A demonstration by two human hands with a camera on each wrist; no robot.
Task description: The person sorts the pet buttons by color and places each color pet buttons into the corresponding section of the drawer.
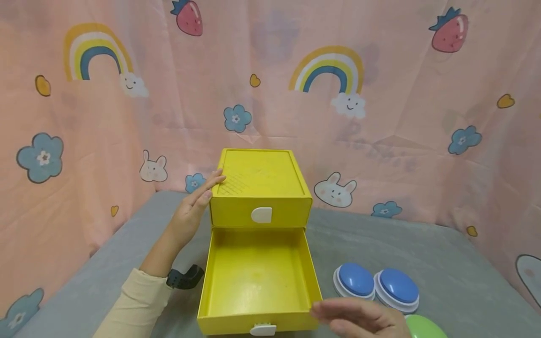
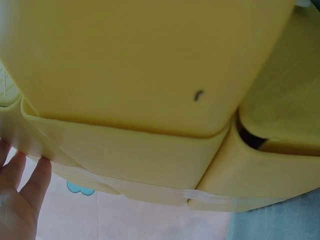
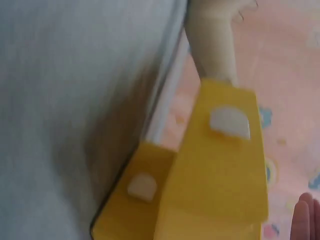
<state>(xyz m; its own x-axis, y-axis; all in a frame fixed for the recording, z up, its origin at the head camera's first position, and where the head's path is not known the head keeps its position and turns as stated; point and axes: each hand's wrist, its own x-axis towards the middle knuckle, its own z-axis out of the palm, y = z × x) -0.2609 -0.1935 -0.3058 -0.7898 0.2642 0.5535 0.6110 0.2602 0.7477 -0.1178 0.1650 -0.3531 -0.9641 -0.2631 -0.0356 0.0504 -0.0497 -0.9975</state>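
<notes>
A yellow two-drawer box (image 1: pixel 259 171) stands on the grey surface, its upper drawer (image 1: pixel 232 213) pushed in and its lower drawer (image 1: pixel 258 277) pulled far out, showing the bare yellow floor inside. Each drawer front carries a white handle (image 1: pixel 263 215). My left hand (image 1: pixel 190 211) rests against the box's left side near the top, fingers extended; the left wrist view shows these fingertips (image 2: pixel 42 167) touching the yellow wall. Beside the lower drawer's front right corner is my right hand (image 1: pixel 361 317), fingers straight and holding nothing; whether it touches the corner is unclear. The right wrist view is blurred.
Two blue domed buttons with white bases, one nearer the box (image 1: pixel 356 280) and one farther right (image 1: pixel 397 286), sit right of the drawer. A green dome (image 1: pixel 424 327) is partly hidden by the right hand. A pink patterned curtain (image 1: pixel 270 70) hangs behind.
</notes>
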